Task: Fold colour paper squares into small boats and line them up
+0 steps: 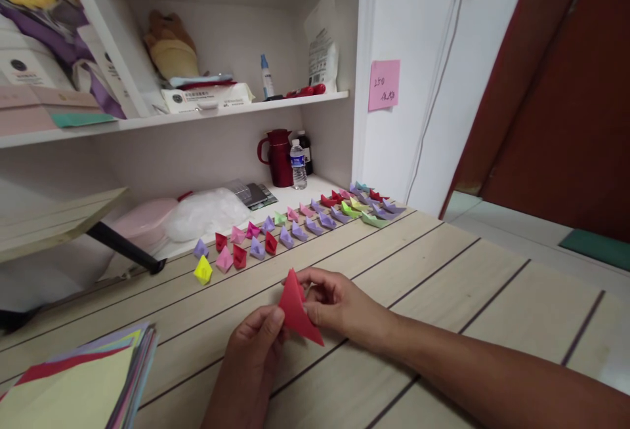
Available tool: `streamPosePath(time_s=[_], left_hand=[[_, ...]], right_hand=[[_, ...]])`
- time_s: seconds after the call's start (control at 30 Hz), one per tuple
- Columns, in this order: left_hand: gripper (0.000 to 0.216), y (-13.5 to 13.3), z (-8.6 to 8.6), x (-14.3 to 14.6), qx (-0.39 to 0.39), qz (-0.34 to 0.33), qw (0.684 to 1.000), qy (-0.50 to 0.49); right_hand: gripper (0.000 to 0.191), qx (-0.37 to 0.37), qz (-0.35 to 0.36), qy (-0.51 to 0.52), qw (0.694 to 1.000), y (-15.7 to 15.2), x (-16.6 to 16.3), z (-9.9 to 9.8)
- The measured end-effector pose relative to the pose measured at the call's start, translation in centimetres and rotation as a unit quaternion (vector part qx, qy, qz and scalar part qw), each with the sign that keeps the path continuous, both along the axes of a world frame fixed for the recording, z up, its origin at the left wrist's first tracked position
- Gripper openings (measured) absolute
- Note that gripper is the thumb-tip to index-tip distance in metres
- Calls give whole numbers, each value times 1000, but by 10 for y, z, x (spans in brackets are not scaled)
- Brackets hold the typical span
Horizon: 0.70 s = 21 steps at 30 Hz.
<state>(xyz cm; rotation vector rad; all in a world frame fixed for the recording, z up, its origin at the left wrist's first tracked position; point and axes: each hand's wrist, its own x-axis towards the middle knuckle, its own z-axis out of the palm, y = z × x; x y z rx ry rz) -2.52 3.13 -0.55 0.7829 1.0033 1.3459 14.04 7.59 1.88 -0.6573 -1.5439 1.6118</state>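
Note:
A red sheet of paper (296, 311), folded to a pointed triangular shape, is held up just above the wooden table. My left hand (260, 337) pinches its left side between thumb and fingers. On the other side, my right hand (335, 301) grips it, thumb on the near face and fingers behind. Beyond my hands stand several small folded paper boats in rows, among them a yellow boat (203, 270), a red boat (239, 256) and a purple boat (256, 248). At the lower left lies a stack of coloured paper (73, 383).
Behind the boats, a white shelf unit (236, 104) holds a dark red jug (279, 159), a water bottle (298, 165) and a white plastic bag (207, 214). A raised wooden board (59, 219) with a black bracket stands at the left. The slatted table (443, 285) extends rightward.

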Motion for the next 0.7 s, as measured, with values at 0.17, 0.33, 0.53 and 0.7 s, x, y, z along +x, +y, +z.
streamPosePath(time_s=[0.17,0.33,0.53,0.7], left_hand=[[34,4,-10,-2,4,1,999,44],[40,7,-14,-4,3,-22,996,85],[39,-1,8,-6,5,-85,982,169],[29,-40,24,-2,-10,-117,939,322]], right_hand=[[13,19,-18,2,1000,1,0,-4],[14,47,-37,-56,997,0,2,0],[10,-15,-5,-101,995,-8,-3,4],[10,-28,17,-191,981,-39,4,5]])
